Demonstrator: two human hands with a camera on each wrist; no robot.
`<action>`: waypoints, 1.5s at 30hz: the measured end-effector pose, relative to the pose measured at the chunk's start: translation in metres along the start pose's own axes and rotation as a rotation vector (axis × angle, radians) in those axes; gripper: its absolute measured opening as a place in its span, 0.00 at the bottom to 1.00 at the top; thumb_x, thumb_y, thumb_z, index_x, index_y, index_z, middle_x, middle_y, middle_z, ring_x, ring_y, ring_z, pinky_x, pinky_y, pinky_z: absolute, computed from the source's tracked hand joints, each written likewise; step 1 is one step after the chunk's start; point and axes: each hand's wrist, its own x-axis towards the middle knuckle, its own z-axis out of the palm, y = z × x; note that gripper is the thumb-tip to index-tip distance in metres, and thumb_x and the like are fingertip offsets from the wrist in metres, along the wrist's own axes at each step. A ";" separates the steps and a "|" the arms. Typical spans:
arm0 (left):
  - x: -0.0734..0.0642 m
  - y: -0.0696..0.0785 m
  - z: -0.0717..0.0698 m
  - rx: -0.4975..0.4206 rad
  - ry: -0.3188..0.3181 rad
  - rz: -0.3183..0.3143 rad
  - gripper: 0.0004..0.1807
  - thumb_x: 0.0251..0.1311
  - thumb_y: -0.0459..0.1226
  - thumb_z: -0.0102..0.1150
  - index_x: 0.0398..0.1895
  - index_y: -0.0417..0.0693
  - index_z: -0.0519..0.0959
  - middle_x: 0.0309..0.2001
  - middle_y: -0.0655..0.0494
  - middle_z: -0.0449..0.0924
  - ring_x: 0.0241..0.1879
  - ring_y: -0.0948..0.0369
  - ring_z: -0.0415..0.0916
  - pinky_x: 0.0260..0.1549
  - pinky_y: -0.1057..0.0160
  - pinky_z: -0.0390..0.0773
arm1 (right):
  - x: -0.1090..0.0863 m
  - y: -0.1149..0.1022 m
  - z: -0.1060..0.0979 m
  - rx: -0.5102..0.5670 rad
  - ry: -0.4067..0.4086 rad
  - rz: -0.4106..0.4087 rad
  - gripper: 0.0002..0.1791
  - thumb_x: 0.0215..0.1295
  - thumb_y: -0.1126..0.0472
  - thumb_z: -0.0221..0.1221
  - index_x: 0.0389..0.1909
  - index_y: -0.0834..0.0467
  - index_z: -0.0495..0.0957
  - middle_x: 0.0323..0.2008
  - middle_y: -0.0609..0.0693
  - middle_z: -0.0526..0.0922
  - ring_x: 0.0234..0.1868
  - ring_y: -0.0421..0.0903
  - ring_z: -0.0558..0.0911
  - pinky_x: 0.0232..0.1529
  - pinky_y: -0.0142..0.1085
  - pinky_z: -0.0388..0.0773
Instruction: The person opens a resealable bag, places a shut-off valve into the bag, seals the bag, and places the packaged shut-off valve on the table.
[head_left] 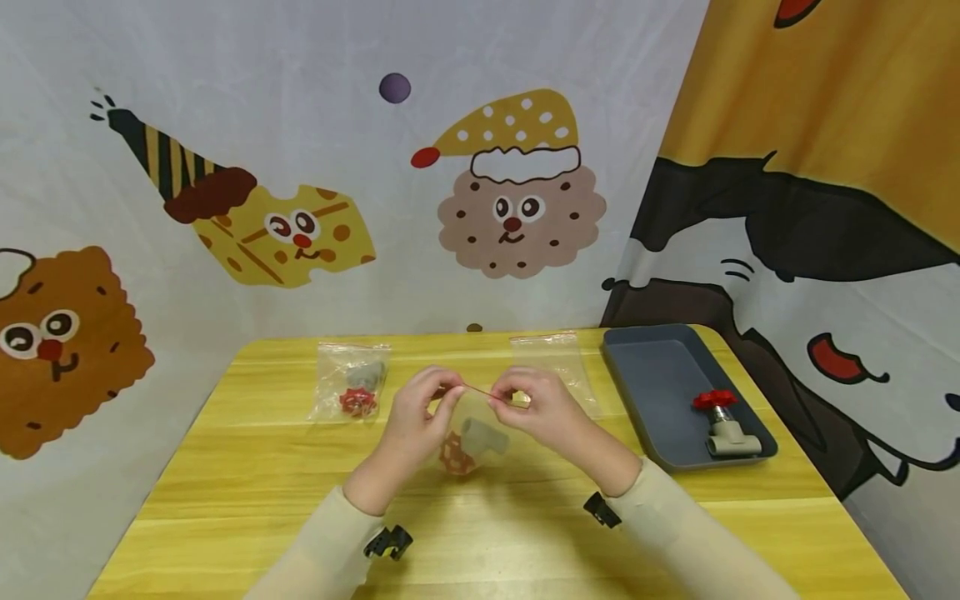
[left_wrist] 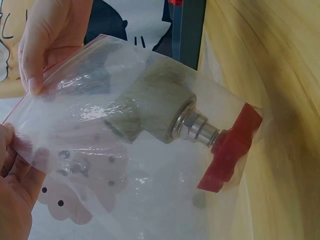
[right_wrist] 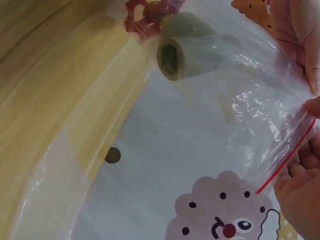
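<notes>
Between my two hands hangs a clear zip-lock bag [left_wrist: 80,125] with a red seal line along its top. My left hand [head_left: 418,417] pinches one side of that top edge, and my right hand [head_left: 542,404] pinches the other, the red strip stretched between them. Inside the bag lies a valve [left_wrist: 155,102] with a grey-beige pipe body, a metal stem and a red handwheel [left_wrist: 232,150]. The valve sits low in the bag, above the table. Whether the seal is closed all along cannot be seen.
A second zip-lock bag [head_left: 326,387] holding a similar valve lies at the back left. Another clear bag [head_left: 555,358] lies flat behind my right hand. To the right, a grey tray [head_left: 648,367] holds a red-handled valve [head_left: 727,433]. A printed curtain [head_left: 300,108] hangs behind the table.
</notes>
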 end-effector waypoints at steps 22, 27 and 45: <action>0.000 -0.002 -0.003 -0.051 0.054 -0.057 0.02 0.58 0.26 0.59 0.33 0.38 0.78 0.32 0.51 0.80 0.33 0.60 0.78 0.36 0.64 0.83 | -0.009 0.008 -0.006 -0.018 0.022 -0.005 0.04 0.54 0.70 0.65 0.27 0.57 0.82 0.28 0.43 0.81 0.31 0.35 0.78 0.33 0.28 0.79; -0.001 -0.001 -0.004 -0.053 0.076 -0.088 0.03 0.56 0.23 0.60 0.32 0.36 0.78 0.31 0.47 0.79 0.31 0.58 0.77 0.34 0.59 0.84 | -0.011 0.010 -0.008 -0.026 0.013 0.006 0.04 0.54 0.69 0.65 0.26 0.57 0.82 0.27 0.41 0.80 0.30 0.34 0.77 0.32 0.28 0.79; 0.010 0.030 -0.015 -0.048 0.086 -0.111 0.02 0.57 0.22 0.57 0.29 0.31 0.76 0.29 0.42 0.78 0.29 0.54 0.76 0.33 0.68 0.83 | -0.017 0.013 -0.016 -0.041 -0.002 -0.005 0.06 0.54 0.69 0.65 0.26 0.54 0.80 0.26 0.39 0.79 0.30 0.34 0.75 0.30 0.31 0.78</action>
